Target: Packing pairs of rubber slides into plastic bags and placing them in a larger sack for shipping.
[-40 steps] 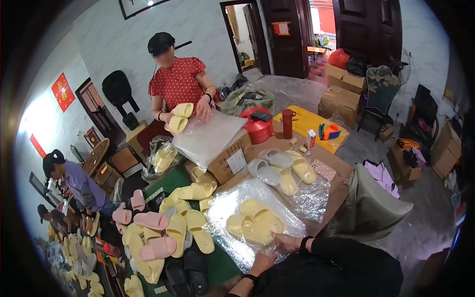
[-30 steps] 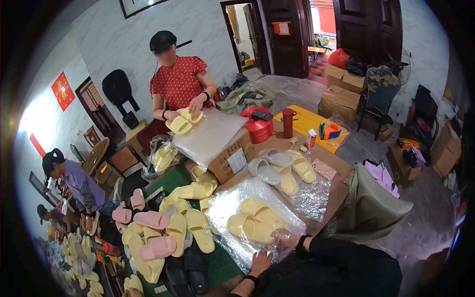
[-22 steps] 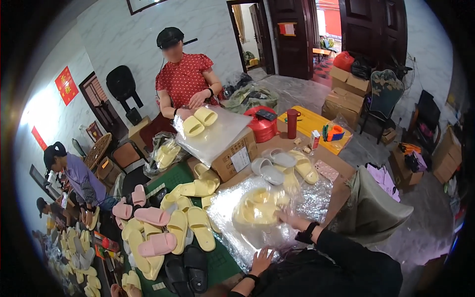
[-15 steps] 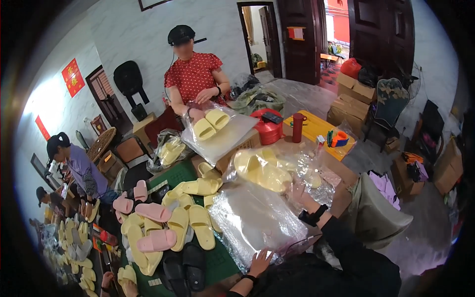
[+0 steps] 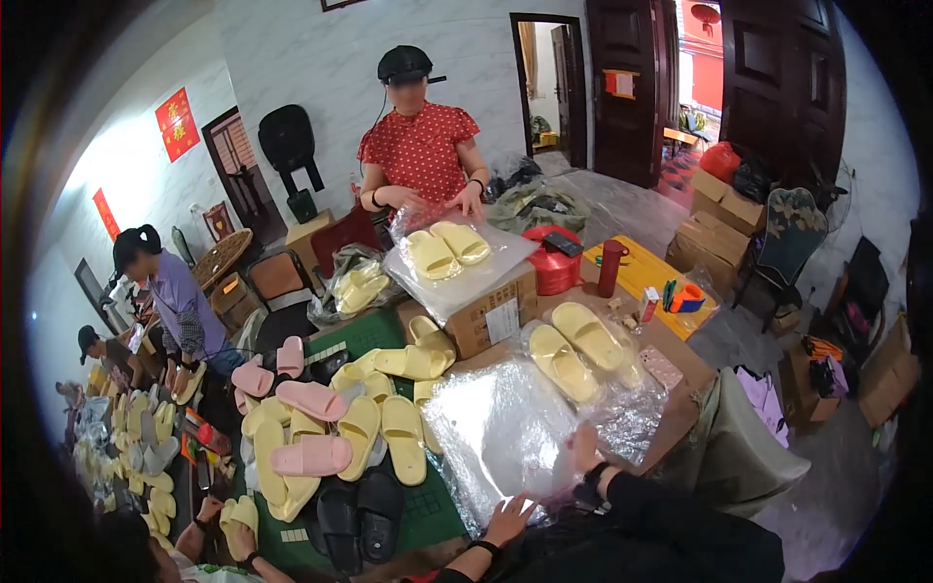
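Left hand (image 5: 507,517) flat, fingers spread, pressing near edge of clear plastic bag stack (image 5: 501,428) on the desk (image 5: 680,364). Right hand (image 5: 584,449) pinching the stack's right edge, fingers closed on film. Bagged pair of yellow slippers (image 5: 578,348) just beyond the stack. Cardboard box (image 5: 486,316) further beyond; a person in red (image 5: 420,155) bags slippers there.

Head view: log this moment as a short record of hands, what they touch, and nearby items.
left hand: flat on the near edge of the stack of clear plastic bags
right hand: on the stack's right edge; grip unclear
beyond stack: bagged pair of pale yellow foam slippers
left of stack: loose yellow and pink slippers on green mat
opposite: person in red dotted top bagging a yellow pair
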The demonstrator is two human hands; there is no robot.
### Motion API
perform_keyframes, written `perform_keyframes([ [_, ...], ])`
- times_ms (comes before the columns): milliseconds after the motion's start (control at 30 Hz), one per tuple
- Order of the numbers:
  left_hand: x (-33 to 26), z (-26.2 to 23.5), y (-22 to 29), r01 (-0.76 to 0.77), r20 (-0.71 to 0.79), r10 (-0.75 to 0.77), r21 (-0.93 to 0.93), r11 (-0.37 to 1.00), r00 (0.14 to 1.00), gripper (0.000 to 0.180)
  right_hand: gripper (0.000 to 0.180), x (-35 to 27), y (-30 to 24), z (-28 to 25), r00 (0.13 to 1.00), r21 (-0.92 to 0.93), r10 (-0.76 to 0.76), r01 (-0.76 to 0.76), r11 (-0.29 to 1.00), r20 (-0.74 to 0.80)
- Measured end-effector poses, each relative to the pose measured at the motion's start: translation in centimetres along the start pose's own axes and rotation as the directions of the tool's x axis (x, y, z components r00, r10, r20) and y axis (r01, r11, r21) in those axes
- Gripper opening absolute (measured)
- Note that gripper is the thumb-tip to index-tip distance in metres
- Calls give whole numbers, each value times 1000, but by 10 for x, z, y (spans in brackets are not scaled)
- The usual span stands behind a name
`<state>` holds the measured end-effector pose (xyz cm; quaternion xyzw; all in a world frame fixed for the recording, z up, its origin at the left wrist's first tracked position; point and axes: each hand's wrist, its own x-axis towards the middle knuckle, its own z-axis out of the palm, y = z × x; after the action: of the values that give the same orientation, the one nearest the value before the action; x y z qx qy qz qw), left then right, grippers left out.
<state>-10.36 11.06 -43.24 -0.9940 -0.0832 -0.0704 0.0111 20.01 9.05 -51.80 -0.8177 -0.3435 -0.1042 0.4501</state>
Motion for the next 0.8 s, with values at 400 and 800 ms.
perform_keyframes([
  [400,-50,19,-6,61,226,-100,173,983,969,41,44,-87,-166,-51,136,468,-493,181,865,859],
  [800,-39,-32,-9,124,274,-91,-105,987,957,50,38,-67,-206,-87,337,181,-448,596,783,828],
])
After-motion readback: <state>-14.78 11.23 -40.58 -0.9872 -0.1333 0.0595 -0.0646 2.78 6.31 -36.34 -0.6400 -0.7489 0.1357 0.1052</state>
